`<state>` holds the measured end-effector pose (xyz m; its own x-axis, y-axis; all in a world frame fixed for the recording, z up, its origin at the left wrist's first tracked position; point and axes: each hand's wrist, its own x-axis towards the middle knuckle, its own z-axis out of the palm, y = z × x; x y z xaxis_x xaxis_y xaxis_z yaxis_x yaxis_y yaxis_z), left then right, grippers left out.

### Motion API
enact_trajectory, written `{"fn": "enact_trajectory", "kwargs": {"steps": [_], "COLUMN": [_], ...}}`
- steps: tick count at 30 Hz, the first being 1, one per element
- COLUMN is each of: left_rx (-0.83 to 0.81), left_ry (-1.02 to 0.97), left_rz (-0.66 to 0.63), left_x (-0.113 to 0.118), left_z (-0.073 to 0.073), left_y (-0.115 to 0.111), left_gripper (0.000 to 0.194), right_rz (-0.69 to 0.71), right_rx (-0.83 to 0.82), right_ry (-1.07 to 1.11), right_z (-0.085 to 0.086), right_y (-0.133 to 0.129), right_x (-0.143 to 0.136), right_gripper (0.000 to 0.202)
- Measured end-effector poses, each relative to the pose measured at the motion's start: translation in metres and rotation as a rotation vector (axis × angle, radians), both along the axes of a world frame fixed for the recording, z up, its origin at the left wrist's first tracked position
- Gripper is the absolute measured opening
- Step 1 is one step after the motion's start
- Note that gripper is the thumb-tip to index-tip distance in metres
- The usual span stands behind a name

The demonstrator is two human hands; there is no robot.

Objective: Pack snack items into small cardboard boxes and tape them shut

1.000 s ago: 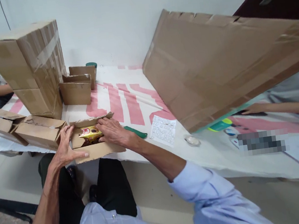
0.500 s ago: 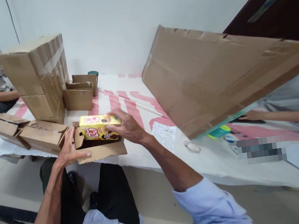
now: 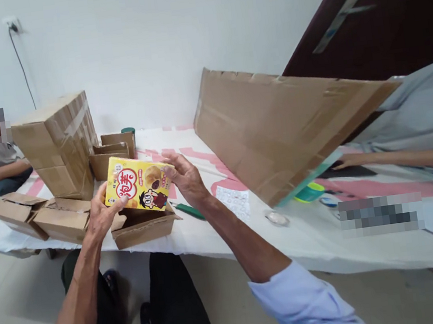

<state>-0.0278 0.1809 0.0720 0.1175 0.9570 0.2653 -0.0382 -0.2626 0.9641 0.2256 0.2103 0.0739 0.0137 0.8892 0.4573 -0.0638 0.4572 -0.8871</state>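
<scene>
Apparently light, crushable yellow puff-snack carton (image 3: 143, 185), held at opposite ends by left hand (image 3: 102, 214), right hand (image 3: 188, 179); short edges likely safest hold.

Smooth box (image 3: 138, 185); matt cardboard carton (image 3: 144, 235)

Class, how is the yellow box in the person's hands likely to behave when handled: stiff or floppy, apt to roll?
The yellow box is probably stiff: its broad face looks flat and undented between the left hand and right hand. Its squared corners suggest it would slide rather than roll. Its printed surface seems smooth, so it may be slightly slippery.
</scene>
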Motion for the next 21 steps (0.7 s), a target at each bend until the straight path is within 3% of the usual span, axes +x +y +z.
{"fn": "enact_trajectory", "kwargs": {"steps": [4,8,10,13,16,21], "left_rx": [0.059,0.215,0.285,0.304,0.237,0.138], "left_ry": [-0.048,-0.148,-0.163,-0.106,-0.075,-0.010], "left_rz": [0.020,0.118,0.107,0.011,-0.049,-0.093], "left_x": [-0.001,0.000,0.008,0.026,0.034,0.021], "left_z": [0.021,0.043,0.049,0.049,0.046,0.037], "left_y": [0.023,0.059,0.071,0.075,0.078,0.101], "left_gripper": [0.076,0.089,0.093,0.103,0.111,0.114], "right_rz": [0.031,0.100,0.105,0.104,0.056,0.043], "right_rx": [0.015,-0.090,-0.124,-0.119,-0.106,-0.131], "right_ry": [0.036,0.116,0.193,0.273,0.194,-0.089], "right_z": [0.005,0.011,0.013,0.013,0.012,0.000], "right_y": [0.007,0.021,0.029,0.043,0.057,0.076], "right_x": [-0.003,-0.009,-0.017,-0.031,-0.038,-0.030], "right_gripper": [0.069,0.067,0.067,0.065,0.065,0.061]}}
